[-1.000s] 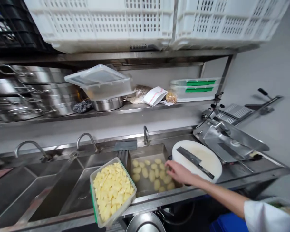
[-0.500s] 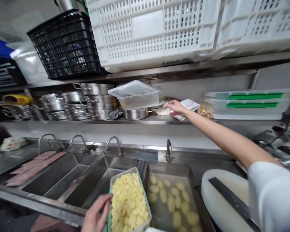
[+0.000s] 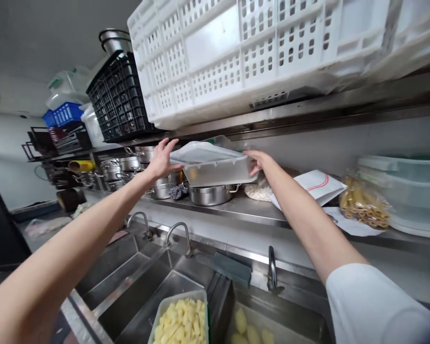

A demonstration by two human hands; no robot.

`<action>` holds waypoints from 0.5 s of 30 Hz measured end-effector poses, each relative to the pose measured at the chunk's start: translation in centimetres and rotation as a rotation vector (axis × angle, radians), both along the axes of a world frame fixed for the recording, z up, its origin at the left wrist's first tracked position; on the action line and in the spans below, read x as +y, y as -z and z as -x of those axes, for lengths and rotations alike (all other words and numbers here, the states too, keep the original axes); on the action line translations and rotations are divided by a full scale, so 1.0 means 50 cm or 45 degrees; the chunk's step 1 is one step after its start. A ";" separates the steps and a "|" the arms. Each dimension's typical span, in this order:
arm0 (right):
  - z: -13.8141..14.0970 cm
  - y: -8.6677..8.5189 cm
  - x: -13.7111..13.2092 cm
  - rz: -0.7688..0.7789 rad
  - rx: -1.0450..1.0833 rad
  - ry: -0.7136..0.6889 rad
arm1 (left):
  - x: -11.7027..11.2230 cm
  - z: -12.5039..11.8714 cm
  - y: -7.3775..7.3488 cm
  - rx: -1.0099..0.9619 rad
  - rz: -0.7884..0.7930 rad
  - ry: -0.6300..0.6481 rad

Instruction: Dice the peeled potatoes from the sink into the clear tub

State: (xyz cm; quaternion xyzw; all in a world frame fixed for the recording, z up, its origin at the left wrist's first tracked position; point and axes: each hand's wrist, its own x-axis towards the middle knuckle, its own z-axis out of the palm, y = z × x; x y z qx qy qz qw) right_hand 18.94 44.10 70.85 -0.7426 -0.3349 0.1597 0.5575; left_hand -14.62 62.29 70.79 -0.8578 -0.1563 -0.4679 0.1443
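Observation:
A translucent plastic container (image 3: 220, 173) rests on a steel pot (image 3: 212, 195) on the shelf, with a loose translucent lid (image 3: 204, 152) lying tilted on top. My right hand (image 3: 258, 161) grips the container's right end, the fingers partly hidden by its rim. At the left end is my left hand (image 3: 162, 160), its fingers spread and the thumb close to the lid's corner; whether it touches is unclear. Below, by the sinks, stands a tub (image 3: 205, 306) of pale yellow peeled potato pieces (image 3: 182, 322).
Peeled potatoes (image 3: 252, 333) lie in the water-filled right sink. A large white crate (image 3: 211, 36) overhangs from the upper shelf. Right of the container are a white paper packet (image 3: 317, 184) and bagged pasta tubes (image 3: 365, 203). A curved faucet (image 3: 272, 267) rises beneath the shelf.
My left hand has risen from beside the potato tub to the container's left end. My right hand has moved from the bagged items to its right end. The view has shifted.

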 end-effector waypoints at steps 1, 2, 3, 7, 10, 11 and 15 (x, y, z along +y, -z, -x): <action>-0.002 0.001 -0.001 -0.025 0.037 -0.014 | 0.014 -0.023 -0.017 0.022 0.025 -0.015; -0.002 0.001 -0.002 -0.043 0.082 -0.030 | 0.023 -0.040 -0.028 0.039 0.046 -0.028; -0.002 -0.002 -0.004 -0.049 0.123 -0.047 | 0.026 -0.050 -0.035 0.049 0.057 -0.037; -0.004 -0.027 -0.022 -0.107 0.134 -0.042 | -0.001 -0.048 -0.044 0.068 -0.015 0.002; -0.004 -0.047 -0.054 -0.136 0.126 -0.066 | -0.039 -0.028 -0.053 0.061 -0.081 0.059; -0.002 -0.052 -0.067 -0.143 0.128 -0.094 | -0.052 -0.021 -0.058 0.043 -0.095 0.066; 0.029 -0.051 -0.128 -0.189 0.150 -0.160 | -0.105 0.018 -0.063 -0.018 -0.125 0.109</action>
